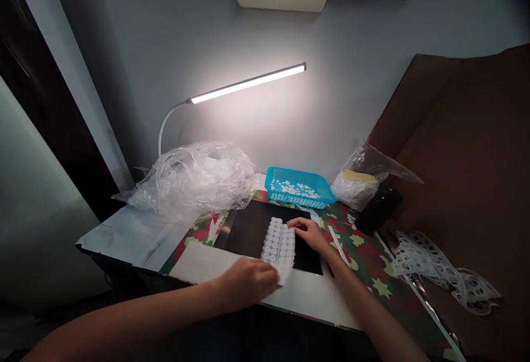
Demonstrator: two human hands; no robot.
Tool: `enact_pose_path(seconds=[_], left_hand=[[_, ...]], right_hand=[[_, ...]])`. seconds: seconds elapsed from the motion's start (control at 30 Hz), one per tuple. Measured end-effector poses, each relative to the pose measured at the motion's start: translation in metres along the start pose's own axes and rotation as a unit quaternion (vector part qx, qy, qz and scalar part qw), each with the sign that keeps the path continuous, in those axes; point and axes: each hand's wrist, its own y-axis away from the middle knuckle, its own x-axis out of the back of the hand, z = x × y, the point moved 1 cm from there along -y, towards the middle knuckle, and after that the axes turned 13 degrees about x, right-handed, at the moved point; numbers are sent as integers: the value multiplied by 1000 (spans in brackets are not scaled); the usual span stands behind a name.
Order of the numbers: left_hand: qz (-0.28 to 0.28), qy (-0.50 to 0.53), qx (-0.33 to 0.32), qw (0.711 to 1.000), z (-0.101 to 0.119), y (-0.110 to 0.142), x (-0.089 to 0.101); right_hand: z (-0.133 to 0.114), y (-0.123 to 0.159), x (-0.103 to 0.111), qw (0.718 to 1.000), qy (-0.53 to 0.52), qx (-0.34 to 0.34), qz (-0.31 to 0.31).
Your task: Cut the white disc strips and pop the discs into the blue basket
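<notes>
A white sheet [279, 244] of round studs in rows lies near the middle of the bench [372, 273], on a black mat [248, 229] that covers part of a red, green and cream patterned cloth [364, 257]. The left hand [248, 282] rests at the sheet's near end, towards the bench's front edge, its fingers curled down on the sheet's near corner; whether they pinch it or only press on it I cannot tell. The right hand [308, 233] lies flat at the sheet's far right corner, its fingers [295, 222] stretched out and close together, their tips touching the sheet's edge.

A cream board [314, 296] runs along the front edge under the left hand. Behind the mat, towards the bench's back edge, stands a blue basket [317, 196] holding small white round pieces (too small to tell more). A crumpled clear bag [194, 177] fills the back left corner, and a lit lamp [248, 82] on a white bent neck rises behind it. Right of the basket is a smaller clear bag of white stuff [358, 185], with a dark object [379, 210] just beside it. At the right edge a white strip full of empty round holes [439, 273] trails over brown cardboard [476, 158].
</notes>
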Motion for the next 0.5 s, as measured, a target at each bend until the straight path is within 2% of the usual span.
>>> enact_pose_path(seconds=[0.13,0.3,0.4,0.5], left_hand=[[-22,-9,-38,999,18,-1,-31],[-36,-24,-50,998,21,-2,-47],[-47,-24,-60,997,23,0,-49],[-70,-7,-53,996,21,-2,-41]], right_hand=[[-6,20,28,995,94,-10,14],[-2,50,83,969,205,-126,54],[6,69,101,954,202,-219,19],[9,80,102,949,148,-277,-42]])
